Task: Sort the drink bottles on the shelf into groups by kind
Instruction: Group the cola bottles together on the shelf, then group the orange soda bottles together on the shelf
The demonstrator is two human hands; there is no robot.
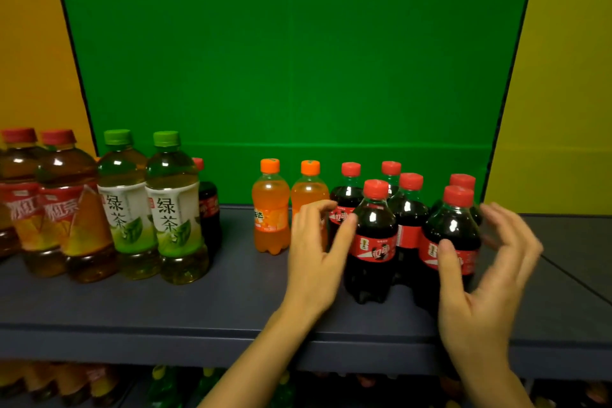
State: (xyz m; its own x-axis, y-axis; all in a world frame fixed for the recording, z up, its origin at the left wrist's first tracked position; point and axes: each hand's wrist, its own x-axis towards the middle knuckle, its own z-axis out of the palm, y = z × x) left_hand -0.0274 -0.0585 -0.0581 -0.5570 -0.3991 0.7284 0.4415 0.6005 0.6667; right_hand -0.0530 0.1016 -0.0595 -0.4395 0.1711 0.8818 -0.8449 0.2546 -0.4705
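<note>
Flat shelf board (165,308): plain dark slate blue.
Back panel (291,76): solid bright green.
Left side wall (33,43): orange-yellow.
Right side wall (569,76): olive-yellow.
Tall amber-brown tea bottles (76,209): red caps, red-and-orange labels.
Tall pale-green tea bottles (172,209): green caps, white labels with black characters and green leaves.
Small orange soda bottles (270,209): orange caps and labels.
Small near-black cola bottles (374,235): red caps and labels.
Lower-shelf bottles (165,387): blurred, seemingly orange and green.

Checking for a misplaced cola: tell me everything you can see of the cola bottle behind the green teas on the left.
The stray cola bottle is small, clear plastic, filled with dark liquid, with a red cap and red label. It stands upright at the back of the shelf, largely hidden behind the right green tea bottle, apart from the cola group. No hand touches it; contact with the tea bottle cannot be told.
</note>
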